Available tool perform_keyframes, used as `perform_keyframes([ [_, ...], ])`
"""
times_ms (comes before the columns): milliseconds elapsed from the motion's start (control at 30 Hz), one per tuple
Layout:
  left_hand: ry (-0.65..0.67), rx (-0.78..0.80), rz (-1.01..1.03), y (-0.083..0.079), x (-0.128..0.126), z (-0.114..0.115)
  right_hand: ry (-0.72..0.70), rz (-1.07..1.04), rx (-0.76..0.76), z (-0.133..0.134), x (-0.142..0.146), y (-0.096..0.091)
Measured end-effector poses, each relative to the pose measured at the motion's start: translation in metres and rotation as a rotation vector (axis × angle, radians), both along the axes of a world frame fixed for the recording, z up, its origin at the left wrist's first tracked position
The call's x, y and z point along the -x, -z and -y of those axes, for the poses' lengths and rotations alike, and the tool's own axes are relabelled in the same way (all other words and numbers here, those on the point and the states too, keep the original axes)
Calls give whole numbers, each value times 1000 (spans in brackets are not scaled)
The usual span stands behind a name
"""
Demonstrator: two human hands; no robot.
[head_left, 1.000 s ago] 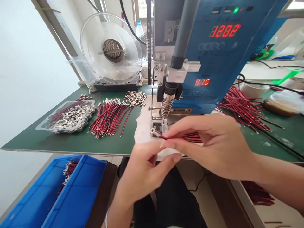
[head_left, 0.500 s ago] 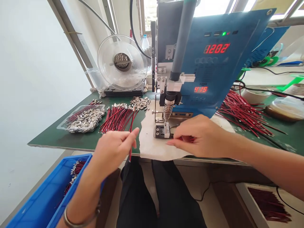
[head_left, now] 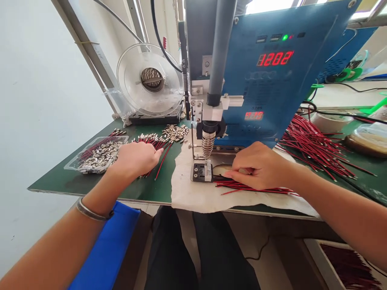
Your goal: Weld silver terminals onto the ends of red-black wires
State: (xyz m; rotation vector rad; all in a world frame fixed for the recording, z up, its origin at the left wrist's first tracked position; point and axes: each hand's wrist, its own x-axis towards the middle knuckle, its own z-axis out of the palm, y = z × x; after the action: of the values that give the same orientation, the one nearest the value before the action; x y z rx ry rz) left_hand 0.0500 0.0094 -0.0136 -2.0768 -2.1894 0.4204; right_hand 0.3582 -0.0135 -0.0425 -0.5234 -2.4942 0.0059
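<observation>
On the green tabletop (head_left: pixel 51 183), a clear plastic reel (head_left: pixel 128 78) stands upright on a black base (head_left: pixel 155 120), a black cable (head_left: pixel 157 40) curving across its upper right. At far right sits a container (head_left: pixel 367 144) with brown contents; green discs (head_left: pixel 357 73) show behind. A blue bin (head_left: pixel 105 249) stands below, at left.

We wear a smooth, silvery-grey metal bracelet (head_left: pixel 90 214), narrow and rounded, around our left wrist (head_left: pixel 104 197), while our left hand (head_left: pixel 137 159) and right hand (head_left: pixel 260 167) are bare like our forearms (head_left: pixel 329 201), and we have on plain black trousers (head_left: pixel 214 241) of soft-looking matte cloth
</observation>
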Motion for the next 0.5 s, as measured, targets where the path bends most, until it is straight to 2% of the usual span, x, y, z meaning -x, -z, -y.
perform_keyframes([
  [500,15,-25,-38,9,-7,-7,-16,33,-118,4,4,1],
])
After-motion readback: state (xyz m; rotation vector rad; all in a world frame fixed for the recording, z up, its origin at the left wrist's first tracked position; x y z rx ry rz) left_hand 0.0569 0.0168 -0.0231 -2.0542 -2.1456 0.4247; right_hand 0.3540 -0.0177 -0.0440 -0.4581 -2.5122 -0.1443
